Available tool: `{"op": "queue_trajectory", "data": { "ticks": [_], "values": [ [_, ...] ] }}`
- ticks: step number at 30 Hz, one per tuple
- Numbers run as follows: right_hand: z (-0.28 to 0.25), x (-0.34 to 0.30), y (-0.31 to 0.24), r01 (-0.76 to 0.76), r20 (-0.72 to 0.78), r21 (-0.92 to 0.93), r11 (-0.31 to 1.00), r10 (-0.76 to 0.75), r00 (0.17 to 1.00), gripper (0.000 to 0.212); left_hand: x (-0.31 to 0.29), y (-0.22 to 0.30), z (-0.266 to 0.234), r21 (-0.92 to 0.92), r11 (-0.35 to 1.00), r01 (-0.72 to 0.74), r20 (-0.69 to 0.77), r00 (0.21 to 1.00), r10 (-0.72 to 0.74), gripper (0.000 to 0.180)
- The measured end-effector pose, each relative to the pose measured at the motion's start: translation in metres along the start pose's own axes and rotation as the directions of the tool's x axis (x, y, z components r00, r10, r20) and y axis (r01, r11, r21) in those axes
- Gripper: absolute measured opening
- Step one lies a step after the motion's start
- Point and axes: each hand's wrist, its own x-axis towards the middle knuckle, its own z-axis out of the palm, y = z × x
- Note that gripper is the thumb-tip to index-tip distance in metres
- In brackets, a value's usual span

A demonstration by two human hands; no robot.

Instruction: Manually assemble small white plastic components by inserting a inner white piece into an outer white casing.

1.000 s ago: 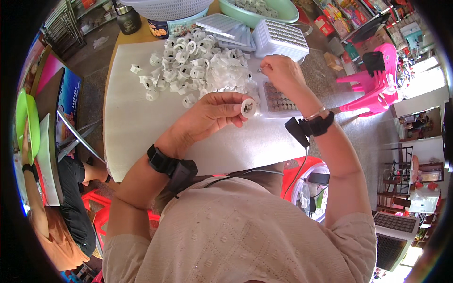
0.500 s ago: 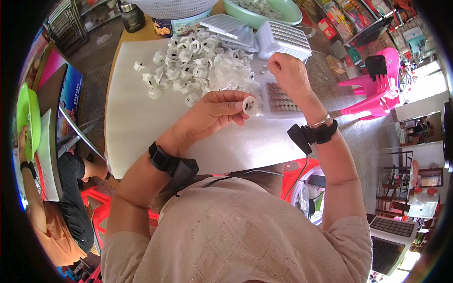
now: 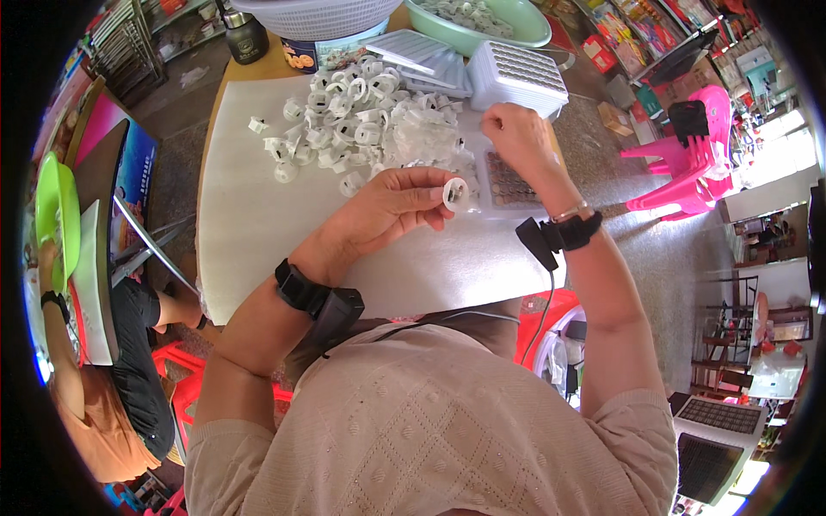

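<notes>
A small white round plastic part (image 3: 455, 194) with dark bits in its opening is pinched between thumb and fingers of my left hand (image 3: 403, 203), over the middle of the table. My right hand (image 3: 521, 143) is closed, its fingertips pressed together above the far edge of a clear plastic tray (image 3: 516, 212); whatever it may hold is hidden. Rows of small round brownish pieces (image 3: 509, 182) fill that tray, partly under my right wrist. Beyond my left hand lies a heap of similar white plastic parts (image 3: 344, 120).
Stacked white trays (image 3: 519, 76) stand at the back right, beside loose clear lids (image 3: 422, 53). A green basin (image 3: 482, 34), a grey-white basket (image 3: 323, 19) and a dark bottle (image 3: 246, 39) line the far edge. Another person (image 3: 107, 421) works at the left with a lime-green basin (image 3: 58, 219).
My right hand has shifted slightly left and down, its forearm swinging a little left. My left hand keeps its grip on the white part almost in place.
</notes>
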Motion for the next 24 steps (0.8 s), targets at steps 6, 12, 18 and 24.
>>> {"op": "queue_trajectory", "data": {
  "ticks": [6, 12, 18, 24],
  "values": [
    [-0.048, -0.040, -0.058, 0.128, -0.174, 0.297, 0.946, -0.078, 0.982, 0.009, -0.002, 0.001, 0.001, -0.101, 0.993, -0.055, -0.041, 0.998, 0.051, 0.032],
    [-0.047, -0.080, -0.086, 0.308, -0.268, 0.276, 0.910, -0.235, 0.934, 0.014, 0.001, 0.001, 0.001, -0.113, 0.992, -0.050, 0.021, 0.998, 0.053, 0.032],
    [-0.027, -0.091, -0.091, 0.419, -0.317, -0.053, 0.906, -0.413, 0.854, 0.018, 0.001, -0.002, -0.002, -0.032, 0.996, -0.083, 0.018, 0.996, 0.084, 0.034],
    [-0.021, -0.093, -0.085, 0.378, -0.261, 0.006, 0.926, -0.363, 0.894, 0.018, 0.001, -0.003, 0.003, 0.196, 0.975, -0.105, 0.000, 0.994, 0.107, 0.040]
  ]
}}
